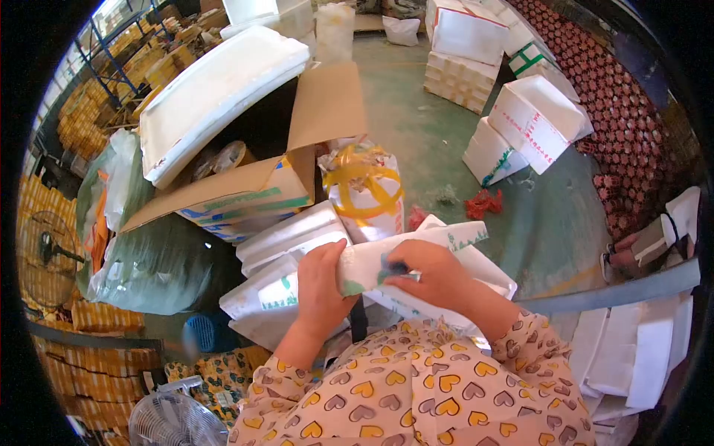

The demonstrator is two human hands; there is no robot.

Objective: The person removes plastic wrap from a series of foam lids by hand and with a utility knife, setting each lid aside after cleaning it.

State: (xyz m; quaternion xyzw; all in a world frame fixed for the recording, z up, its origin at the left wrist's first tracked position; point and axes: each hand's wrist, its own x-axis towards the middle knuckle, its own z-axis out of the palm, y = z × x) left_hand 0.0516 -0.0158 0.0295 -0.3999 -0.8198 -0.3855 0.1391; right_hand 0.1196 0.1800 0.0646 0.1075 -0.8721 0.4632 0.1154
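The left hand (pixel 320 285) grips the left end of a white foam piece (pixel 360 265), fingers curled around it, above foam boxes (pixel 286 236). The right hand's (pixel 433 276) fingers are closed on a small dark object (pixel 395 267), blurred, at the foam face.

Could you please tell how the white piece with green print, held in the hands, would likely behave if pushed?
The white piece looks like foam, so it is probably light for its size. It extends past the right hand without visible sagging, which suggests stiffness. Its flat-looking face suggests it would more likely slide than roll.
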